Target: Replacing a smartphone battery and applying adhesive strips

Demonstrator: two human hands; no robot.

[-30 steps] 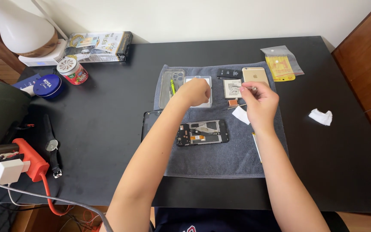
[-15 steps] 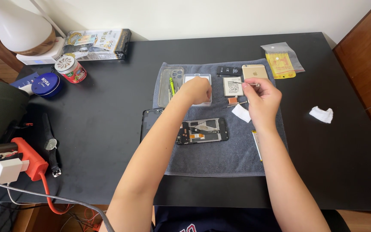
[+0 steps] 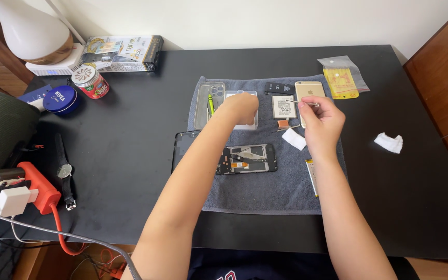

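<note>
Sorting small parts, from the head view: left hand point(image 3: 242, 108) closed over the clear tray point(image 3: 242, 110) on the towel point(image 3: 265, 186), right hand point(image 3: 321, 120) pinching tweezers point(image 3: 303, 102) above the gold phone point(image 3: 309, 92), calling next for steady placement.

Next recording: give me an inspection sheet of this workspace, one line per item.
Surface: black table with a grey towel spread on it.
Job's things: opened phone frame, gold phone back, battery, clear tray on the towel.
Clutter: white wad, yellow bag, blue tin, small jar, wristwatch.
Grippers: left hand rests on the tray; right hand pinches tweezers.
Cables: orange power strip, white adapter, cords at the near-left edge.
Surroundings: white wall, wooden furniture on both sides.
</note>
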